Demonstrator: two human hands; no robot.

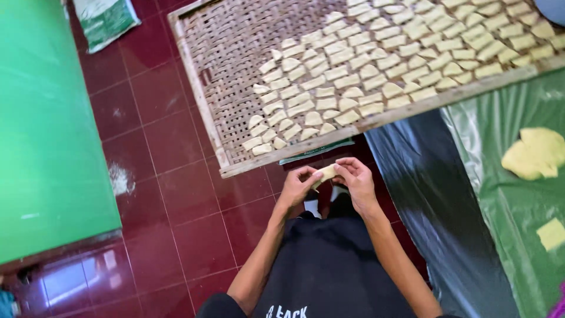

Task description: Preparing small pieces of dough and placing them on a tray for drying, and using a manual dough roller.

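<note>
A small pale yellow dough piece (326,173) is pinched between both of my hands just below the near edge of a woven bamboo tray (218,70). My left hand (300,185) grips its left end and my right hand (356,179) grips its right end. Several folded dough pieces (376,59) lie in rows across the right part of the tray; the tray's left part is bare weave. My black-clad lap fills the bottom centre.
Dark red tiled floor (170,194) surrounds me. A green surface (47,129) lies at the left. Black plastic sheet (424,188) and green plastic sheet (500,194) at the right hold a flat dough sheet (535,154) and a square piece (552,234). A green-white bag (106,17) lies top left.
</note>
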